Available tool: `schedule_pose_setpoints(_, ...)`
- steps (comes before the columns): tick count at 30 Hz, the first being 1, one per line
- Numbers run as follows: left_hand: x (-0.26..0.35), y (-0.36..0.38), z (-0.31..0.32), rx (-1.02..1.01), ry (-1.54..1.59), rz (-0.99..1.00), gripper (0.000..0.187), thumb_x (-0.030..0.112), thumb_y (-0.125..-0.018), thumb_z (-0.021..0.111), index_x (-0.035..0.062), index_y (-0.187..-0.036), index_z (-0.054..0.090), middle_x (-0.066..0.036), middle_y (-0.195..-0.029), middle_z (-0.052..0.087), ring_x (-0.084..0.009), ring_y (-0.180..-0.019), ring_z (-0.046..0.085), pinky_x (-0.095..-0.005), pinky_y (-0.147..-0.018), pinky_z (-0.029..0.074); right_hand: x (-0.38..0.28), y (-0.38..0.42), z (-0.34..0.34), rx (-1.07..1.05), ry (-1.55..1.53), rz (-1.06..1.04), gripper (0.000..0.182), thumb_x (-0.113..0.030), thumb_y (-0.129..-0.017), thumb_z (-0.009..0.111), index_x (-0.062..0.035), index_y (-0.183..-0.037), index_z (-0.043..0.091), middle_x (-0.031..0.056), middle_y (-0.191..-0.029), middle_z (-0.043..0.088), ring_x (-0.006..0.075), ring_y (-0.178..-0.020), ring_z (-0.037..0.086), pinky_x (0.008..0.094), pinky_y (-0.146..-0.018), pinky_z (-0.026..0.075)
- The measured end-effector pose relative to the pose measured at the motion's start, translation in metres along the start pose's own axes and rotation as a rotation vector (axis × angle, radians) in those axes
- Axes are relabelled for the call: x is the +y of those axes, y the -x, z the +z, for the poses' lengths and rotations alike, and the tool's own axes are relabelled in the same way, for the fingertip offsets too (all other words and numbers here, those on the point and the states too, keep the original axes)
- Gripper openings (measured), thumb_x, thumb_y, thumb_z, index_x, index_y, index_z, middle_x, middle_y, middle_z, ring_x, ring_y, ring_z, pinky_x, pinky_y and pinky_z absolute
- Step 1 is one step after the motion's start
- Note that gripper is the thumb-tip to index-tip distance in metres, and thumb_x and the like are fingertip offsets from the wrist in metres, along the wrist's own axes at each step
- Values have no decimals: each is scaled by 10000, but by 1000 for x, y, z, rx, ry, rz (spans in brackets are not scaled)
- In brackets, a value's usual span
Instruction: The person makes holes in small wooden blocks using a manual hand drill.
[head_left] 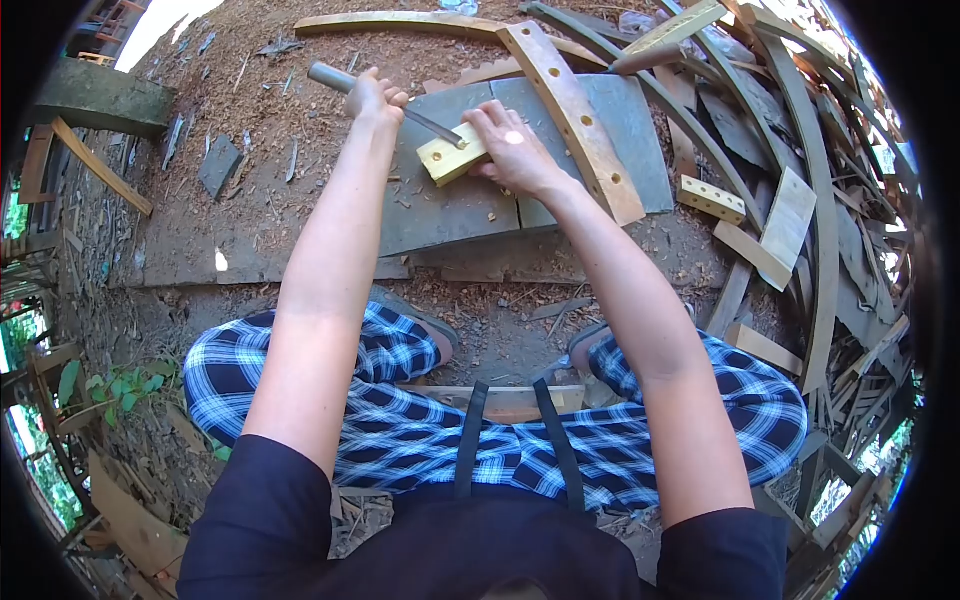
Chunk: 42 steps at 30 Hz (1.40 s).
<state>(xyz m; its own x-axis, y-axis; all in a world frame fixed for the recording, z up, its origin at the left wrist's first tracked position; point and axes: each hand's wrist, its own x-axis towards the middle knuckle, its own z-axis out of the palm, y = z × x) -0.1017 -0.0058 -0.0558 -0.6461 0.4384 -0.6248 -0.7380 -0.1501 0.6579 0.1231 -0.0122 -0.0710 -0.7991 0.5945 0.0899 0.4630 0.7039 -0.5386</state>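
My left hand (377, 98) is closed around a long metal tool (333, 77), whose narrow shaft slants down to the right. The tip of that shaft meets the top of a short pale wooden block (452, 157), close to a hole. Another hole shows near the block's left end. My right hand (512, 150) grips the block's right end, its fingers partly hidden beneath. Under the block lie grey slabs (440, 215). Just right of my right hand, a long board with several round holes (575, 122) rests diagonally across the slabs.
Wood shavings (255, 105) cover the ground at the upper left. A heap of long wooden strips (815, 190) fills the right side. Nearer the slabs lies a small block with holes (711, 199). A thick beam (105, 97) stands at the left.
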Motion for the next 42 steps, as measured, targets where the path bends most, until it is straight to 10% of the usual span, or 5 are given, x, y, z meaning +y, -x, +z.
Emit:
schedule_pose_setpoints(10,-1,24,-42,314,328,9,216,180,-932,526,37,-832,400,-37,-678,415,-108,-421,304,-277,-363,250,16,-34,-21,-317,168,-111,687,17,-721,684,-250,-1320,480,76,-1345,425,347,-1252,438,468,-1040,416)
schedule_pose_setpoints(14,17,49,-34,306,299,146,295,207,-943,560,55,-793,357,-24,-662,370,-95,-411,238,-267,-373,192,22,-54,-24,107,388,-330,732,89,-716,581,-295,-1335,508,97,-1374,436,353,-1266,419,445,-1073,401)
schedule_pose_setpoints(18,27,66,-19,173,305,298,293,186,-925,601,47,-832,360,-18,-645,359,-88,-401,264,-276,-364,178,-3,-31,-3,395,-95,72,616,-9,-822,569,-99,-1416,434,181,-1357,449,388,-1238,449,439,-1061,390)
schedule_pose_setpoints(20,25,68,-11,125,278,330,223,159,-911,581,55,-874,387,32,-567,376,-58,-373,306,-267,-324,219,-27,-10,20,480,-104,251,801,-313,-836,685,100,-1408,304,259,-1314,450,407,-1206,464,454,-1038,385)
schedule_pose_setpoints(42,5,61,40,-362,-132,560,275,119,-921,600,82,-751,387,33,-514,359,-47,-372,298,-250,-354,188,-45,15,31,263,104,294,796,-360,-781,689,37,-1377,342,183,-1197,533,334,-1109,534,444,-917,457)
